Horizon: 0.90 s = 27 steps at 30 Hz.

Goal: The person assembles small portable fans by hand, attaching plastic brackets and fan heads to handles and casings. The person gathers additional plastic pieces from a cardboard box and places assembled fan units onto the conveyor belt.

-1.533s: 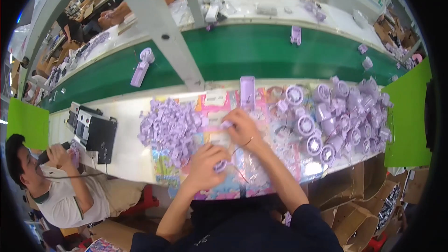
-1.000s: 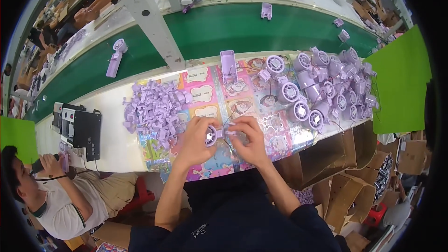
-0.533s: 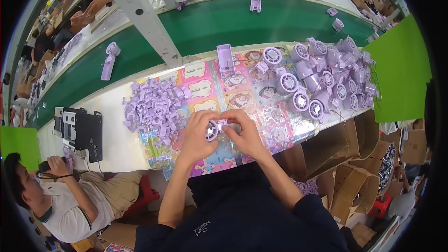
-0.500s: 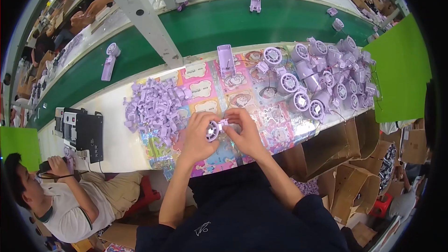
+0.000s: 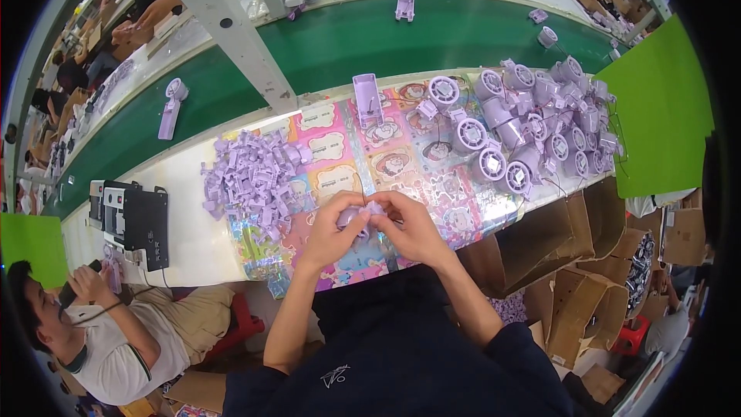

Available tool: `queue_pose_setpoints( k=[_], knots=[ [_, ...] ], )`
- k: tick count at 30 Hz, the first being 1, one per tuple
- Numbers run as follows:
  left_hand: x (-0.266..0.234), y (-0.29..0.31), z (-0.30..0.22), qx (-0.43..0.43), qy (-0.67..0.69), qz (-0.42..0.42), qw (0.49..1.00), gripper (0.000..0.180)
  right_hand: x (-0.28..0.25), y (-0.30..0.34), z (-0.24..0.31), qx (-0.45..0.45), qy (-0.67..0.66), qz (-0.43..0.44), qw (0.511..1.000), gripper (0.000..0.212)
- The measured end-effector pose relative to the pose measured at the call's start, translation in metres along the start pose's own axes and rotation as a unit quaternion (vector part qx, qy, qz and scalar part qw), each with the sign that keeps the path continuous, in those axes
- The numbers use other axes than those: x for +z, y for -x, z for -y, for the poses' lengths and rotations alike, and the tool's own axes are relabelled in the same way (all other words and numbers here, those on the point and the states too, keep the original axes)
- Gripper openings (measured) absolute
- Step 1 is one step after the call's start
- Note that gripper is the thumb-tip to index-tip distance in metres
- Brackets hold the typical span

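Near the front of the table, my left hand [image 5: 330, 236] is closed around a round lilac fan housing [image 5: 352, 221]. My right hand [image 5: 415, 233] pinches a small lilac plastic bracket [image 5: 374, 208] against the housing's right side. Both thumbs press close together there, and the fingers hide much of where the two parts meet. A thin wire stands up just above the fingertips. To the left lies a heap of small lilac brackets [image 5: 255, 177]. A long lilac handle shell [image 5: 367, 100] lies beyond my hands.
Many lilac fan heads with wires [image 5: 540, 123] are piled at the right. Behind the table runs a green conveyor belt [image 5: 332, 46], with a grey metal post [image 5: 231, 35] before it. Black boxes [image 5: 143, 220] stand left, near a seated co-worker [image 5: 116, 340]. Cardboard boxes [image 5: 587, 316] stand lower right.
The fan housing has turned, so its ringed face no longer shows toward me. My right hand has come closer to the left, bringing the bracket against the housing. Belt items have shifted slightly left.
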<state>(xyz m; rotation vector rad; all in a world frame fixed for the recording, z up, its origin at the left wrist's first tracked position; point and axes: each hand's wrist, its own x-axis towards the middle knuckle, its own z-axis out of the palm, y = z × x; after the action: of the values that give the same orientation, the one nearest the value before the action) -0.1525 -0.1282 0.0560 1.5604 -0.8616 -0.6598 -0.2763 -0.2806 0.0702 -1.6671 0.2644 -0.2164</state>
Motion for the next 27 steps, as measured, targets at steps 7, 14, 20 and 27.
queue_pose_setpoints(
  k=[7, 14, 20, 27],
  knots=[
    [0.010, -0.005, 0.019, 0.003, 0.163, -0.050, 0.985, 0.011, 0.006, 0.001, -0.012, 0.025, -0.164, -0.021, 0.986, 0.034],
    [0.007, -0.006, 0.019, -0.030, 0.256, -0.036, 0.966, 0.007, 0.016, 0.003, -0.030, 0.002, -0.185, -0.060, 0.981, 0.029],
    [0.001, -0.044, -0.001, -0.030, 0.188, 0.035, 0.981, 0.017, -0.015, -0.003, -0.016, 0.007, -0.171, -0.117, 0.978, 0.024],
    [-0.020, -0.141, -0.033, 0.206, -0.468, -0.023, 0.859, 0.055, -0.063, -0.017, 0.008, 0.104, 0.164, -0.032, 0.980, 0.026]
  ],
)
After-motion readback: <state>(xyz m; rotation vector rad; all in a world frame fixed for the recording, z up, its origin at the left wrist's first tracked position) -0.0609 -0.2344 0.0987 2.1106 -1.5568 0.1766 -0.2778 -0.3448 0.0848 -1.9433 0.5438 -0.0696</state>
